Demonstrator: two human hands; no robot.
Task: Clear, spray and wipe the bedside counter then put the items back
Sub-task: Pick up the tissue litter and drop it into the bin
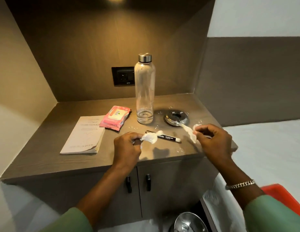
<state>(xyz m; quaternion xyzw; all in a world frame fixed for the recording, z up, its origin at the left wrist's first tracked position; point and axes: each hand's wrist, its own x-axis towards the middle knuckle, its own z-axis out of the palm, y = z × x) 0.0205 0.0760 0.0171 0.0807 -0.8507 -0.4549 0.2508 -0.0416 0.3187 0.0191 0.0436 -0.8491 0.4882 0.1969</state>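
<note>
Both hands are over the front edge of the bench [45, 144], each pinching a scrap of white tissue. The left hand [127, 146] has its fingers curled closed around a crumpled tissue wad [150, 137] that lies partly over a black marker [169, 137]. The right hand [213, 139] is likewise closed, thumb and fingertips gripping a twisted tissue strip [189, 132] whose far end reaches to the rim of a shiny metal ashtray [176, 118]. A chain bracelet [240, 184] sits on the right wrist, and both arms wear green sleeves.

The marker lies flat near the bench front, its white lettering too blurred to read in full; only something like "...mlin" shows beside the tissue. Behind it stands an empty clear glass bottle [145, 91] with a steel cap, upright, just left of the ashtray. A pink wet-wipes pack [115, 118] with a white label flap lies left of the bottle; its print cannot be read. Left of that a pale paperback book [84, 134] lies closed, its cover text upside down and illegible. Small white tissue crumbs are scattered around the ashtray and marker.

A black socket plate [123, 76] is set in the back wall. Below the bench are two cupboard doors with black handles, and a steel bowl [190, 222] sits low at the frame bottom, beside the bed [266, 148]
</note>
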